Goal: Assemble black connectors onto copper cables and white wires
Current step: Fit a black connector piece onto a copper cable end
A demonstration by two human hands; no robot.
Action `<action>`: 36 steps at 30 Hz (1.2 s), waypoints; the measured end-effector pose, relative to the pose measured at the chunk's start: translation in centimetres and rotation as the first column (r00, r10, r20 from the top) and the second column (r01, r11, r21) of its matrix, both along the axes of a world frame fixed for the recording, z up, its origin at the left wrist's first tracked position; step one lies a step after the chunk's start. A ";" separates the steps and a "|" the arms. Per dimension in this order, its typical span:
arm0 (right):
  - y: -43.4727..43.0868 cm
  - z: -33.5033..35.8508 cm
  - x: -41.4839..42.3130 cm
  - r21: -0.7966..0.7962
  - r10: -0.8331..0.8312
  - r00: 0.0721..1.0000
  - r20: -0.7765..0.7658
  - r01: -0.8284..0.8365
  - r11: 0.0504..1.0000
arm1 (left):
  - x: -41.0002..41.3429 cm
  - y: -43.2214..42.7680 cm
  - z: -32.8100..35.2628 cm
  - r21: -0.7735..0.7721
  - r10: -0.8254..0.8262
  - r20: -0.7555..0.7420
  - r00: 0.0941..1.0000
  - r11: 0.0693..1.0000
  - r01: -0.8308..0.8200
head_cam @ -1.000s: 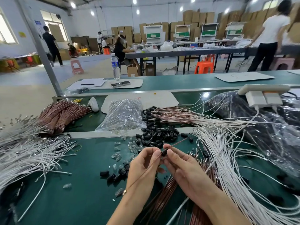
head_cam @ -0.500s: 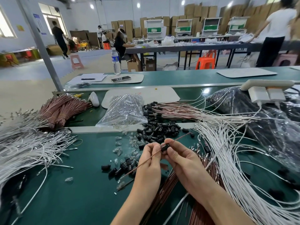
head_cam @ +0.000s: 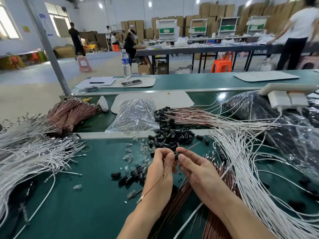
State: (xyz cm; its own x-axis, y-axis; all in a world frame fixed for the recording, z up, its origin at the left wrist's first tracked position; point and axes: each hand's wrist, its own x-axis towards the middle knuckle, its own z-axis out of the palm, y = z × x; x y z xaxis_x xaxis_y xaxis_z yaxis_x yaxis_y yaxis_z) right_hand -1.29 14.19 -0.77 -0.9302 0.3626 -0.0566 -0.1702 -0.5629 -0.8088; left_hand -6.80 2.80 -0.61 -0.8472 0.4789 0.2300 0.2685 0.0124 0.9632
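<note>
1. We see the left hand (head_cam: 160, 171) with its fingertips pinching a thin copper cable (head_cam: 155, 181) just beside a black connector (head_cam: 176, 155).
2. The right hand (head_cam: 196, 169) pinches that black connector between thumb and forefinger. The cable runs through it, and its far end sticks out up and to the right.
3. The cable's lower end, with a small metal tip, hangs past the left wrist over the green table (head_cam: 77, 195).
4. Just beyond the hands lies a pile of loose connectors (head_cam: 172, 137), with a smaller cluster (head_cam: 133, 175) left of the left hand among small clear plastic pieces (head_cam: 136, 152).
5. Behind the pile lie finished cables (head_cam: 181, 116), black connectors already on their left ends.
6. White wires spread in a heap at the left (head_cam: 25, 152) and in another at the right (head_cam: 250, 161).
7. More copper cables (head_cam: 183, 195) lie under the right forearm, and a banded bundle (head_cam: 69, 112) sits at the back left.
8. A clear plastic bag (head_cam: 134, 116) rests between that bundle and the finished cables.
9. For writing, we find little: the water bottle (head_cam: 125, 63) carries a blue label too small to read.
10. Red marks on the white board (head_cam: 164, 99) behind the bag cannot be read either.
11. A phone (head_cam: 131, 82) and a pen (head_cam: 96, 82) lie near the bottle, and a white power strip (head_cam: 286, 99) hangs at the right.
</note>
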 end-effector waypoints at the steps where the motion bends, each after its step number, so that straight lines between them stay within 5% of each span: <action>1: -0.1 0.0 0.0 0.000 -0.001 1.000 -0.008 0.001 1.000 | 0.1 0.1 0.1 0.012 0.006 0.022 1.000 1.000 -0.006; 10: -0.7 -0.2 -0.3 0.015 -0.008 1.000 -0.024 0.008 1.000 | 0.2 1.0 -0.9 0.228 -0.101 0.359 0.928 0.973 0.018; 20: -0.3 -0.6 -0.2 -0.005 0.018 0.999 -0.051 -0.019 1.000 | 0.1 0.7 -0.4 0.345 -0.195 0.478 0.856 0.938 0.021; 27: 0.0 -0.3 -0.3 -0.162 -0.023 0.998 -0.065 0.012 0.987 | 0.1 0.7 -0.4 0.400 -0.230 0.425 0.875 0.915 0.046; 36: 0.0 -0.3 -0.3 -0.133 -0.052 0.997 -0.061 0.044 0.990 | 0.0 0.8 -0.9 0.356 -0.210 0.372 0.904 0.932 0.070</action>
